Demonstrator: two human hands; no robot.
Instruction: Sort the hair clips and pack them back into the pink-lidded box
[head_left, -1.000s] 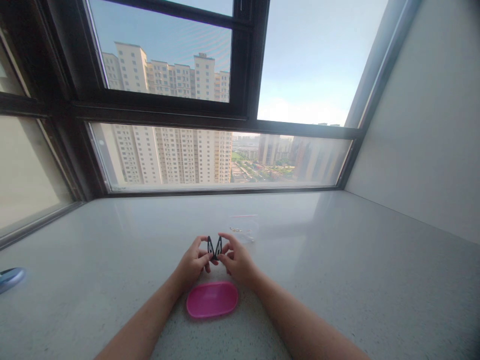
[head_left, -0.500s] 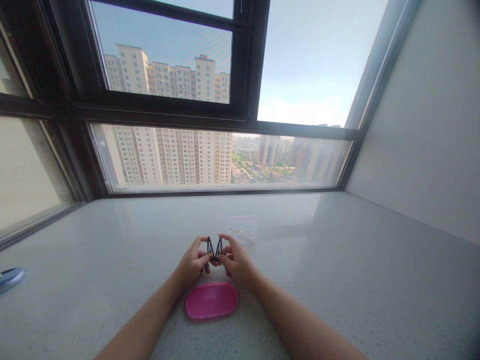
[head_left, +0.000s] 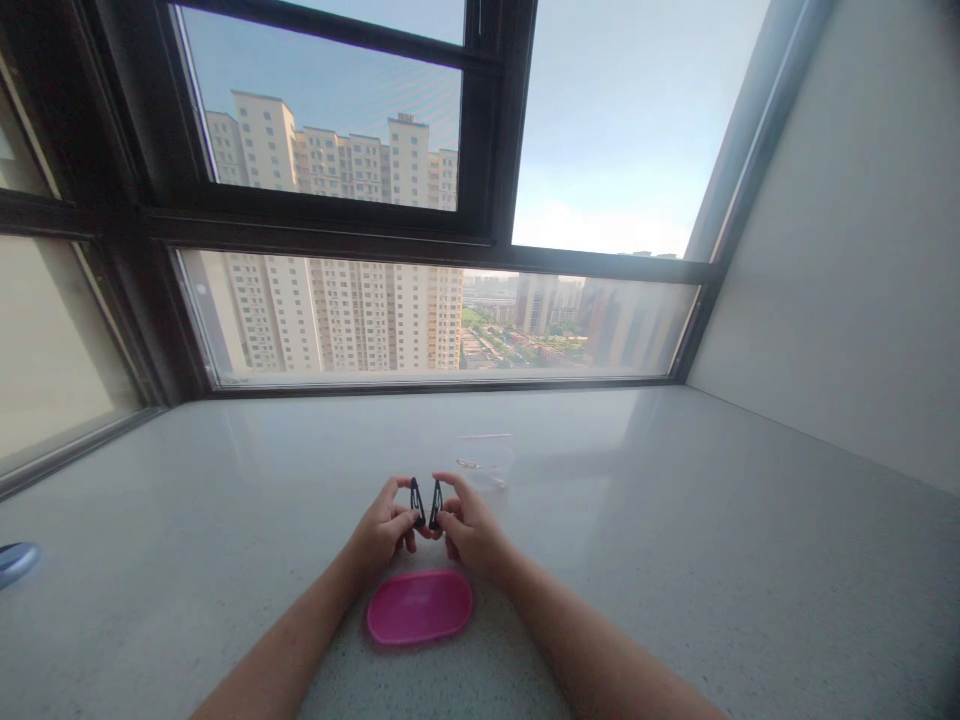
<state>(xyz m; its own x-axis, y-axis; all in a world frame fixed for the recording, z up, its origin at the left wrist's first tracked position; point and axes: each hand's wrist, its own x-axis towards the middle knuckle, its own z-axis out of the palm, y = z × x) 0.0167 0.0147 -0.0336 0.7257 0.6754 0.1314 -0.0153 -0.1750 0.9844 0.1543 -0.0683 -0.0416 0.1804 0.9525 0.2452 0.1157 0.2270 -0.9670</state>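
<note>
Here, two black clips (head_left: pixel 436 503), between left hand (head_left: pixel 384 527) and right hand (head_left: pixel 474 525), each pinching one

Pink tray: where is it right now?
In the head view, the tray lies on the counter, low and just left of centre, closer to the person than the left hand and right hand.

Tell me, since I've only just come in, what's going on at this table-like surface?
A person's left hand pinches one black clip while the right hand pinches a second black clip. The clips stand roughly upright, side by side. A pink tray lies on the pale speckled surface, between the forearms. Just beyond the hands is a clear bag with items too small to identify.
</note>
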